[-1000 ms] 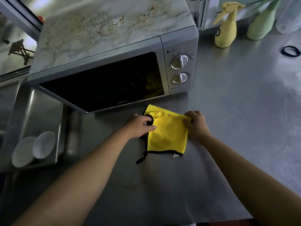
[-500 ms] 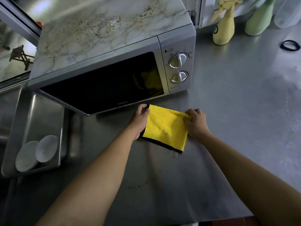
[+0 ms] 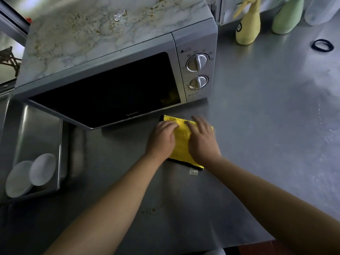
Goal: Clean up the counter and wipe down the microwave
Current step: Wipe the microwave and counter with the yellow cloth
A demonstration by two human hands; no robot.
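A yellow cloth (image 3: pixel 181 144) with a black edge lies folded on the steel counter (image 3: pixel 266 126), just in front of the microwave (image 3: pixel 114 70). My left hand (image 3: pixel 161 138) lies flat on the cloth's left part. My right hand (image 3: pixel 202 140) presses flat on its right part, fingers spread and slightly blurred. The microwave's marble-patterned top (image 3: pixel 103 26) carries brown crumbs and a wet spot. Its dark door is closed. A few brown crumbs (image 3: pixel 150 210) lie on the counter between my forearms.
A yellow spray bottle (image 3: pixel 248 26) and a green one (image 3: pixel 287 17) stand behind the microwave's right side. A black hair tie (image 3: pixel 322 45) lies far right. Left of the counter, a steel tray (image 3: pixel 40 137) holds two white bowls (image 3: pixel 31 175).
The cloth has been folded narrower. Both hands moved from pinching its side edges to lying flat on top of it, closer together.
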